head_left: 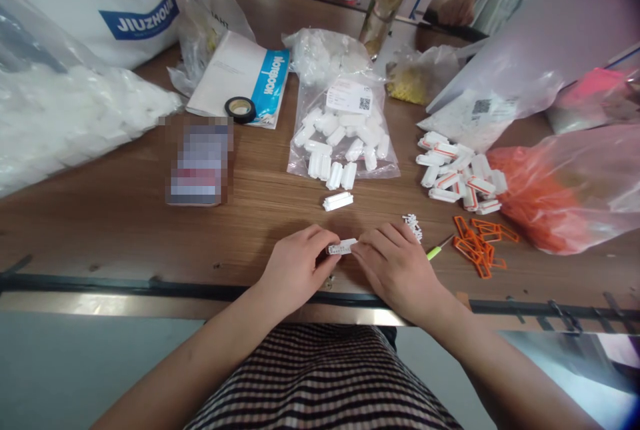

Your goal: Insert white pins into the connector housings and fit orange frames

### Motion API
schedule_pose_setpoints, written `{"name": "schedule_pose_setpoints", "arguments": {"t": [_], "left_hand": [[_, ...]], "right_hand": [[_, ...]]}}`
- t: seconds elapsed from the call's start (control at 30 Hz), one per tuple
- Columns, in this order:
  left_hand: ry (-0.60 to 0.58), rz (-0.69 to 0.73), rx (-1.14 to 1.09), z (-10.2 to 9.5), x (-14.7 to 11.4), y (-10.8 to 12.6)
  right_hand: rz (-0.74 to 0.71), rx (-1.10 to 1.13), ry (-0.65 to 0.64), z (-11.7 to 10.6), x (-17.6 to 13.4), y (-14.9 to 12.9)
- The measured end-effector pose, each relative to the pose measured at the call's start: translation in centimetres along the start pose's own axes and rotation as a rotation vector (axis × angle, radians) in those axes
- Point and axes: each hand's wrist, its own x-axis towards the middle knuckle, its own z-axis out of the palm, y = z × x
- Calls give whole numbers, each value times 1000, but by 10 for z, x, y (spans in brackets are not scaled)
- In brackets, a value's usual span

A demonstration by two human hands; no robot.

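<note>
White housing (342, 247) pinched at left end by left hand (296, 265), at right end by right hand (397, 265), near front edge of table (270, 200). White bits (412, 228), green-handled pick (434, 253), orange frames (479, 248) laid beside right hand.

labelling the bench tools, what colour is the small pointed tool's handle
The handle is lime green; the head view shows it best.
</note>
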Motion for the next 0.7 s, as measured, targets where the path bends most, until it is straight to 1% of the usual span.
{"name": "schedule_pose_setpoints", "arguments": {"t": [0.07, 0.23, 0.37, 0.43, 0.6, 0.63, 0.7], "left_hand": [[0, -4, -3, 0, 0, 0], [-1, 4, -2, 0, 0, 0], [0, -2, 6, -1, -1, 1], [-4, -4, 3, -1, -1, 1], [-6, 5, -24, 0, -1, -1], [-12, -3, -15, 1, -1, -1], [-17, -14, 17, 1, -1, 0]], "right_hand": [[2, 11, 11, -1, -2, -1], [101, 64, 63, 3, -12, 3], [62, 44, 79, 7, -13, 3], [61, 12, 77, 7, -11, -1], [109, -86, 97, 12, 0, -18], [120, -71, 101, 13, 1, -19], [137, 31, 94, 11, 1, -17]]}}
